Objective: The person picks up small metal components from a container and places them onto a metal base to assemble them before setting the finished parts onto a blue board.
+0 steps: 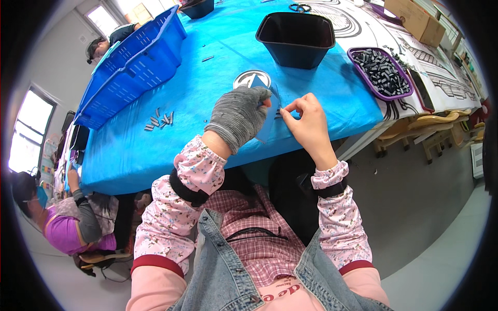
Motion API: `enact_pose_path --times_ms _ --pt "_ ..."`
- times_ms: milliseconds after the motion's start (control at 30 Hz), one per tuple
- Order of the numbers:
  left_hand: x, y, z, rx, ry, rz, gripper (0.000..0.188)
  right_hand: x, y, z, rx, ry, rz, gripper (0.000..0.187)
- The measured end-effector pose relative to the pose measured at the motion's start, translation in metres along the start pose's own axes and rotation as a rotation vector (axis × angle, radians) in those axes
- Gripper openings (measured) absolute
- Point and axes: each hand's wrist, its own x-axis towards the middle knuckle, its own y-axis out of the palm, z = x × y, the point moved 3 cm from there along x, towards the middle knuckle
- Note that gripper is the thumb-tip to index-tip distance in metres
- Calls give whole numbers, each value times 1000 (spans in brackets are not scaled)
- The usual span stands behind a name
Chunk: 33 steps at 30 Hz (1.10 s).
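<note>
My left hand (239,114) wears a grey knit fingerless glove. It is closed around a flat blue pointed piece (268,124), whose tip shows above the fingers and whose lower end hangs below them. My right hand (311,127) is bare, with thumb and forefinger pinched just right of the blue piece. A small dark piece (278,112) appears at those fingertips, too small to name. Behind my left hand lies a round black-and-white item (251,79), partly covered by the blue tip and the glove.
A blue crate (140,67) stands at the left, a black tub (295,44) at the back. Small dark pieces (381,72) fill a purple tray (388,97) at the right. Several grey strips (160,120) lie on the blue table cover (197,155). Two people are at the left.
</note>
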Motion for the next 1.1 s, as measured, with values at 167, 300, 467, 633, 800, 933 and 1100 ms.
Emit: enact_pose_path --times_ms 167,300,467,633,800,933,1100 --pt "16 5 -35 312 -44 149 14 1 -5 2 103 18 49 10" --pt "22 8 -44 471 -47 304 12 2 -5 3 67 12 36 10" --pt "-4 -13 -2 25 58 31 14 1 -2 -1 86 -4 60 11" --pt "-71 -46 76 -555 -197 -293 19 -2 -11 0 60 -22 28 11" --pt "-151 -44 169 -1210 -462 -649 29 -4 -10 3 317 3 23 13" --pt "-161 -30 215 -1918 -223 -571 35 26 -90 -22 78 36 -353 13" --pt "-172 -36 214 -2137 -122 -601 36 84 -175 -85 -305 27 -527 22"
